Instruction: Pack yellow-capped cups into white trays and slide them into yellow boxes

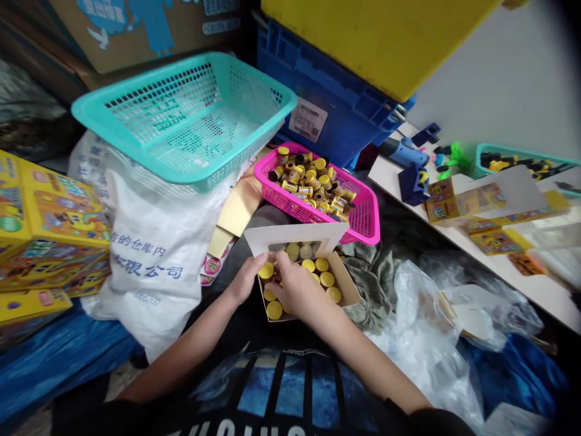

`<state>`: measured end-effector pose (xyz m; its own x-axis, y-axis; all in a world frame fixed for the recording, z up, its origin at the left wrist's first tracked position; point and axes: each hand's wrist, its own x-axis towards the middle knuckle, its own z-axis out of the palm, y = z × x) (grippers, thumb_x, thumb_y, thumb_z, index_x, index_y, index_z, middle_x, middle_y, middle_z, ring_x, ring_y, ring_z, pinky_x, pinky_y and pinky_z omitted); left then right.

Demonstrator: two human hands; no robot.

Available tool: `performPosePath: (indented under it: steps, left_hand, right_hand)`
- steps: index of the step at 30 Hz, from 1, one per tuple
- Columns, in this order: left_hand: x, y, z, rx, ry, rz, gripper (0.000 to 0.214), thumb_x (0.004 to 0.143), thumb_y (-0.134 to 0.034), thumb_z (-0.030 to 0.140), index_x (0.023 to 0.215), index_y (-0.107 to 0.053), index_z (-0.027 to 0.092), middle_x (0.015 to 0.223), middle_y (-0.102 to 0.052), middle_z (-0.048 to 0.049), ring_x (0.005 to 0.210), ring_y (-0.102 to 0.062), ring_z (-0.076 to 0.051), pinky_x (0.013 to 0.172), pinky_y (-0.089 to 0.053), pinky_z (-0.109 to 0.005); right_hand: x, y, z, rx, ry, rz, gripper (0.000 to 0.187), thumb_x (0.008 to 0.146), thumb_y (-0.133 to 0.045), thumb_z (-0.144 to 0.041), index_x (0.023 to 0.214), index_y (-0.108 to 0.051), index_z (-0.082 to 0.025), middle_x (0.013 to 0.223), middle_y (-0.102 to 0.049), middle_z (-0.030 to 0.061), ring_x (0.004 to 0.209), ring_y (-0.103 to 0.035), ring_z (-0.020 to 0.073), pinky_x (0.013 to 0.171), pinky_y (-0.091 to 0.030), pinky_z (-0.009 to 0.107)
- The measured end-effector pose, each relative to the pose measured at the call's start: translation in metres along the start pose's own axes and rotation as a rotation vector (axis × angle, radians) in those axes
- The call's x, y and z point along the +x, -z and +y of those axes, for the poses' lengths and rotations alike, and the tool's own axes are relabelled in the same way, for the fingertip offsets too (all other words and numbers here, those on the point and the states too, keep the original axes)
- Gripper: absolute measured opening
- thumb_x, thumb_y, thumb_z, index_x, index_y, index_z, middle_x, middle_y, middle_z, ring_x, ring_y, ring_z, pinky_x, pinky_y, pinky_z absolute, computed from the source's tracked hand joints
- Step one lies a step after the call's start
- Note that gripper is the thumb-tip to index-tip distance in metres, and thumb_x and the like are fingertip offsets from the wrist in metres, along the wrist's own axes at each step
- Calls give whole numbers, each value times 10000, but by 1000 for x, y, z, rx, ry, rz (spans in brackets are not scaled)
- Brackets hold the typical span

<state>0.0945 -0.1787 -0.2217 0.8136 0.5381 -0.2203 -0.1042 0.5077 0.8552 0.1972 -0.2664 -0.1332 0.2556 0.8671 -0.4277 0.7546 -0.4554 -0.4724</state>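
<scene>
A teal plastic basket [181,115] sits behind a pink plastic basket [365,212] heaped with yellow-capped canisters [304,184]. Just below, an open cardboard box [345,290] holds upright yellow caps [327,278]. The curled left hand [245,280] touches one cap; the right hand [295,286] bends over others, its grip unclear.

White table [394,175] with printed cartons [497,241]

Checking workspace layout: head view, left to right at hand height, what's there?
Yellow boxes → white sack → left hand → right hand → plastic bag
</scene>
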Motion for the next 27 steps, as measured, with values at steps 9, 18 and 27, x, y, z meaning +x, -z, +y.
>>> performPosePath:
  steps: [9, 18, 27]
  left_hand:
    - [1, 10, 5, -102, 202, -139, 538, 759, -756, 449, 1214, -764, 162, 1262, -759, -152, 1320, -592, -444, 1123, -444, -535]
    - [5, 7, 7, -75, 213, -98, 565, 730, -769, 438, 1215, -766, 147, 1261, -756, -168, 1356, -557, -456, 1163, -402, -557]
    - [5, 10, 4, -102, 232, -103, 610, 764, -764, 485, 1275, -734, 154, 1285, -743, -175, 1350, -567, -451, 1173, -386, -580]
  right_hand:
    - [-20, 156, 73, 2, -7, 571, 319, 1016, -506, -456, 876, -684, -230, 785, -724, 43, 697, -664, 193, 654, -509, 320]
    - [151, 196, 160, -393, -150, 328, 289, 775, -776, -166, 1051, -707, -119, 1202, -701, 208, 1207, -611, 338, 1012, -475, 398]
    - [75, 174, 155, -34, 167, 559, 265, 851, -618, -293, 1099, -588, -205, 1060, -703, 79, 950, -669, 228, 847, -552, 353]
